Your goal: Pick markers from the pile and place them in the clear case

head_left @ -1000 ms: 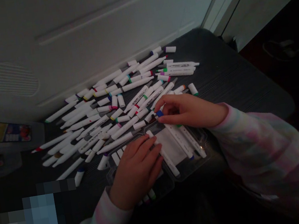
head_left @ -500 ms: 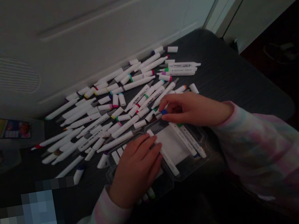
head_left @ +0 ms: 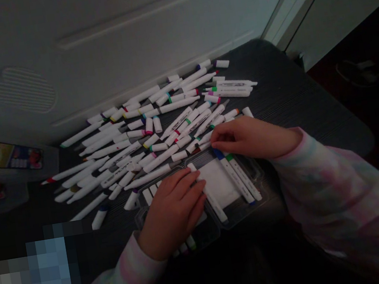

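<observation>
A clear plastic case (head_left: pixel 258 169) lies opened on the dark table. Two white markers stand side by side in its right half: a blue-ended marker (head_left: pixel 235 178) and a green-banded marker (head_left: pixel 243 176). My right hand (head_left: pixel 249 137) pinches the top end of the blue-ended one. My left hand (head_left: pixel 173 211) lies with fingers stretched over the case's left half, its fingertips by another white marker (head_left: pixel 211 198). Several marker ends (head_left: pixel 148 196) show beyond and below that hand; the rest of the row is hidden under it.
Many loose white markers (head_left: pixel 159 156) and caps spread across the table behind the case, up to the white panel (head_left: pixel 158 36). Two clear boxes with printed labels (head_left: pixel 5 157) are at the left. The table's rounded edge (head_left: pixel 364 133) is on the right.
The blue end near my right fingertips now lines up with the marker in the case, and my right hand has shifted slightly right. My left hand keeps its place.
</observation>
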`<state>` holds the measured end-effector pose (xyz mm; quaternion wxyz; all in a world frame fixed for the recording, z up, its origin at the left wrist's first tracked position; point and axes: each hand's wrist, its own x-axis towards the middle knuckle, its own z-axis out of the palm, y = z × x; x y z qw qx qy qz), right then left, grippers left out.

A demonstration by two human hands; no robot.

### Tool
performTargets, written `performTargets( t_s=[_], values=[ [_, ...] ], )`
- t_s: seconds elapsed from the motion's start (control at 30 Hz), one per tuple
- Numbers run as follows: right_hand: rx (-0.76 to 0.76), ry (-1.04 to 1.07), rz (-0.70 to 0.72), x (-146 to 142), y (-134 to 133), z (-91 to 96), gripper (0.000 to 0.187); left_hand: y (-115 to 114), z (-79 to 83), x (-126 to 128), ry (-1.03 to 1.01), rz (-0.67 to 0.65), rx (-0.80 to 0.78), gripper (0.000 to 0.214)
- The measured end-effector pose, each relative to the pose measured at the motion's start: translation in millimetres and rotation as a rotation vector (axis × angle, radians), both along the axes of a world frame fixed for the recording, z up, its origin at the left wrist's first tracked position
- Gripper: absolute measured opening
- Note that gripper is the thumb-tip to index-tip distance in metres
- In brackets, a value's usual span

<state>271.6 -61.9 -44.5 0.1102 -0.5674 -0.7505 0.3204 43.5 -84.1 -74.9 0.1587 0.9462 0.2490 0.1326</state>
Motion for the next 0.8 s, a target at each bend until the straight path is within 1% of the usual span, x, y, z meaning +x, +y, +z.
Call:
performTargets(
  t_s=[0.23,0.6,0.7,0.8],
  values=[
    [0.112,-0.02,-0.099,4.8,1.4,3.7,0.02,-0.6,0.0,-1.6,0.004,0.001,-0.005,0.024],
    [0.029,-0.007,-0.045,4.7,1.0,2.0,0.015,-0.4,0.7,-0.9,-0.021,0.004,0.003,0.023],
    [0.012,-0.054,-0.016,3.0,0.5,1.3,0.017,-0.8,2.4,-1.9,-0.056,0.001,-0.011,0.02],
    [0.032,-0.168,0.001,-1.5,-2.0,0.0,0.019,-1.1,3.2,-3.0,-0.08,0.002,-0.024,0.018]
  ],
)
